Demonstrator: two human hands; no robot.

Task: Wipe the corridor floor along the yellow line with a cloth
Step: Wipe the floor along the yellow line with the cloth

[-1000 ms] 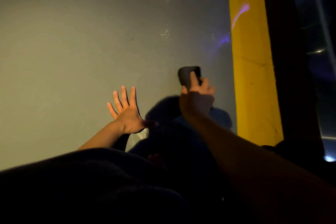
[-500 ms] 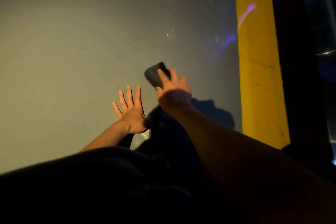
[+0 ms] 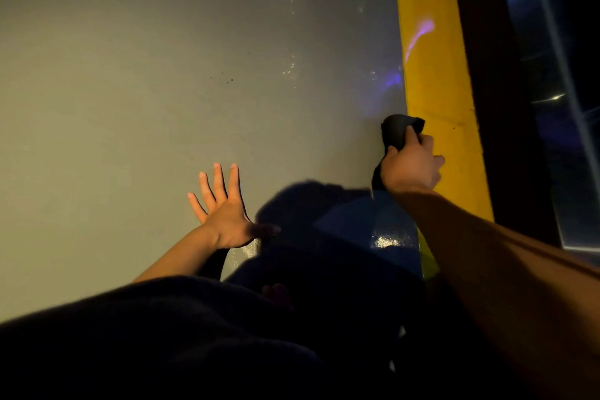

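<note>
A broad yellow line (image 3: 435, 75) runs up the right side of the grey corridor floor (image 3: 146, 91). My right hand (image 3: 410, 166) grips a dark cloth (image 3: 397, 131) and presses it on the floor at the line's left edge, its far corner overlapping the yellow. My left hand (image 3: 224, 208) lies flat on the grey floor with fingers spread, well to the left of the cloth.
A dark strip and a glass or metal panel (image 3: 552, 75) border the yellow line on the right. Small dark specks (image 3: 229, 80) and pale scuffs (image 3: 290, 70) mark the floor ahead. My dark-clothed body and its shadow (image 3: 308, 211) fill the lower view.
My right hand has swept the cloth rightward from the middle of the grey floor to the yellow line's edge. The left hand has stayed planted.
</note>
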